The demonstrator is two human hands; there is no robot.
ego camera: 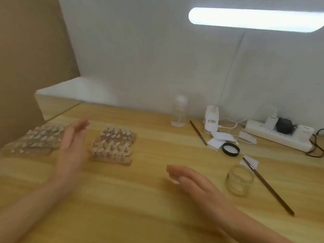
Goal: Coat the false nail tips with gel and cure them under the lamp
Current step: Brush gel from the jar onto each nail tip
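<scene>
Forearms reach in from the near edge of the pale wooden table [140,207]. The right hand [189,179] hovers low over the middle of the surface, fingers straight and together, holding nothing. Just beyond it toward the right edge stand a short clear glass jar [240,179] and a long dark-handled brush [268,186], lying diagonally with its tip on a small white pad.

Farther in, the left hand [71,146] is relaxed and empty, palm turned inward, between two groups of false nail tips. The nearer-centre group is a set of small wooden racks [113,146] with pale tips perched on little metal stands. The other group [35,141], by the left edge, is too blurred to read closely.

The tips are probably light, thin and easily knocked. I would lift a rack by the bare sides of its wooden base, never by the tips, since wet gel would smear.

Along the far edge sit a clear plastic bottle [178,113], a small white clip-shaped device [211,120] and a white power strip [278,135]. Whether that device is the curing lamp I cannot tell.
</scene>
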